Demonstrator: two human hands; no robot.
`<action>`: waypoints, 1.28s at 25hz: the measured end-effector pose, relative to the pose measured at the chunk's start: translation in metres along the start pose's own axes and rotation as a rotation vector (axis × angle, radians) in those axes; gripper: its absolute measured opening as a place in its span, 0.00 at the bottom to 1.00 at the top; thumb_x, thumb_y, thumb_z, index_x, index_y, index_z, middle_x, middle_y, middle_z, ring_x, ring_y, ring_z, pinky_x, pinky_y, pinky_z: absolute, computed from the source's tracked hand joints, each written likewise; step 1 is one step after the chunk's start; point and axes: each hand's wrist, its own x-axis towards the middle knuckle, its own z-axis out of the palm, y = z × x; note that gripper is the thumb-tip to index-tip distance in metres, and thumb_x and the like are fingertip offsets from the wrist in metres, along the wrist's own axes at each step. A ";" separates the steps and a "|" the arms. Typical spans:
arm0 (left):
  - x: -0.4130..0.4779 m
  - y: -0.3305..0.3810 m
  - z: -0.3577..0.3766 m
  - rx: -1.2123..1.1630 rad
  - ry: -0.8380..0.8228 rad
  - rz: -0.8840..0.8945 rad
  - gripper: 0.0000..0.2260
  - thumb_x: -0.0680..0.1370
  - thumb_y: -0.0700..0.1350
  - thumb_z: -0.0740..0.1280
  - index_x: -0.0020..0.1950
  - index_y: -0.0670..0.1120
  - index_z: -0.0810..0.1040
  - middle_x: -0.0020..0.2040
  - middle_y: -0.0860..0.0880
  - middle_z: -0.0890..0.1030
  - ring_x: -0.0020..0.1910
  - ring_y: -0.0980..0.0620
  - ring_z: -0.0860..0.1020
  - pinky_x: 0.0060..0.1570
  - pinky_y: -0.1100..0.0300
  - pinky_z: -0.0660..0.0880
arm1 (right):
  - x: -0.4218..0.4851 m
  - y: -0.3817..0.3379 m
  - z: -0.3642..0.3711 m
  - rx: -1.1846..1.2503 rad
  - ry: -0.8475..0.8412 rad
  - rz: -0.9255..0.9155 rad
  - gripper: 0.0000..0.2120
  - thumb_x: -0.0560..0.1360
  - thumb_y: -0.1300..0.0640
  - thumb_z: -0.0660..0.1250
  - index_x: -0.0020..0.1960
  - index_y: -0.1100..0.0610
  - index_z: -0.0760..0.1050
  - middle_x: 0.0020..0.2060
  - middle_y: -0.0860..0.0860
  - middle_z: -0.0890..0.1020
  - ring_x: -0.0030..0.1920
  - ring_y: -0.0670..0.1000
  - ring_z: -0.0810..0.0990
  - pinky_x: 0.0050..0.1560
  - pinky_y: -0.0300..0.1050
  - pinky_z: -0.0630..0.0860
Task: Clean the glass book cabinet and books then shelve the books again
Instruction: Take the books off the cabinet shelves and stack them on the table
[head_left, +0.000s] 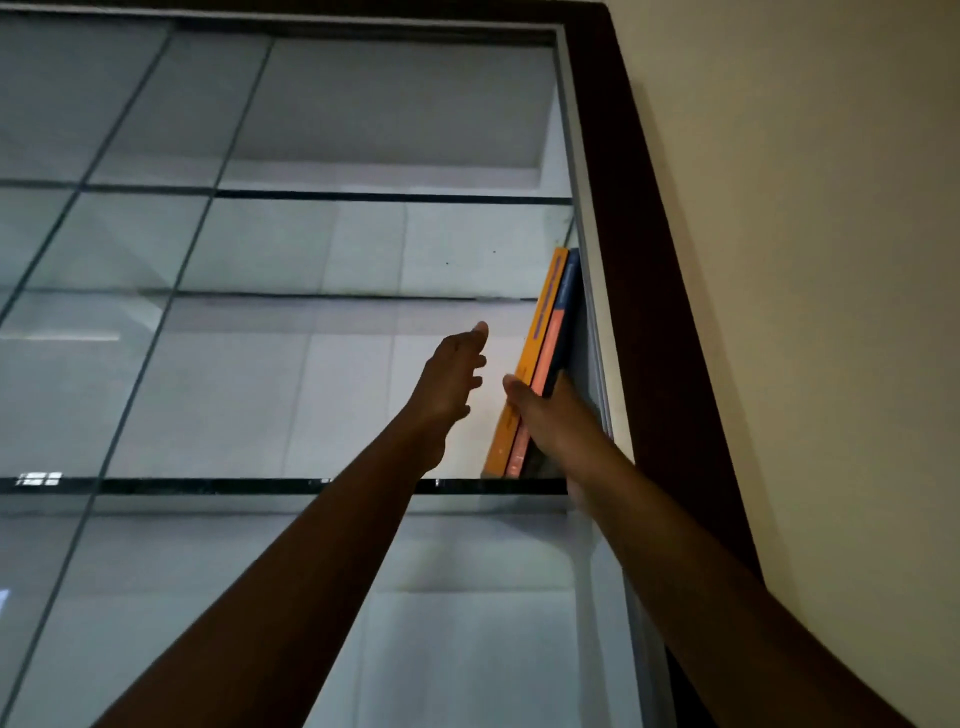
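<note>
**Two books held at the right end of the shelf**

The right hand (540, 415) grips two books together. Its thumb lies against the left cover of the orange book (540, 322) and the palm wraps their spines; the fingers are hidden behind them. The blue book (569, 280), salmon on its lower spine, stands touching the orange one on its right. Both lean to the right, their bottoms resting on the glass shelf (208, 487) at its right end, against the side of the cabinet. The left hand (452, 379) hangs in the air just left of the books, fingers spread and holding nothing. A dark cabinet frame (649, 260) borders the glass on the right, with a pale wall (831, 260) beyond.
</note>
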 end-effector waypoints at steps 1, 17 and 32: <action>0.007 -0.001 -0.002 -0.051 -0.041 -0.045 0.23 0.79 0.61 0.55 0.69 0.50 0.68 0.67 0.48 0.72 0.65 0.47 0.71 0.64 0.49 0.67 | 0.007 -0.001 0.003 0.020 0.002 -0.004 0.32 0.78 0.46 0.59 0.76 0.53 0.49 0.72 0.54 0.64 0.70 0.56 0.65 0.67 0.50 0.63; 0.039 -0.025 -0.021 -0.432 -0.134 -0.124 0.23 0.79 0.58 0.58 0.65 0.43 0.74 0.50 0.44 0.83 0.38 0.51 0.84 0.31 0.62 0.78 | 0.028 -0.014 -0.004 -0.006 -0.227 -0.277 0.25 0.71 0.51 0.72 0.60 0.37 0.62 0.54 0.38 0.75 0.53 0.40 0.76 0.54 0.35 0.75; 0.045 -0.043 -0.017 -0.179 0.179 -0.042 0.40 0.64 0.75 0.60 0.62 0.45 0.72 0.54 0.40 0.80 0.47 0.43 0.81 0.49 0.46 0.80 | 0.039 -0.012 0.004 -0.285 0.188 -0.136 0.36 0.76 0.49 0.61 0.76 0.50 0.44 0.64 0.60 0.72 0.58 0.61 0.75 0.58 0.51 0.73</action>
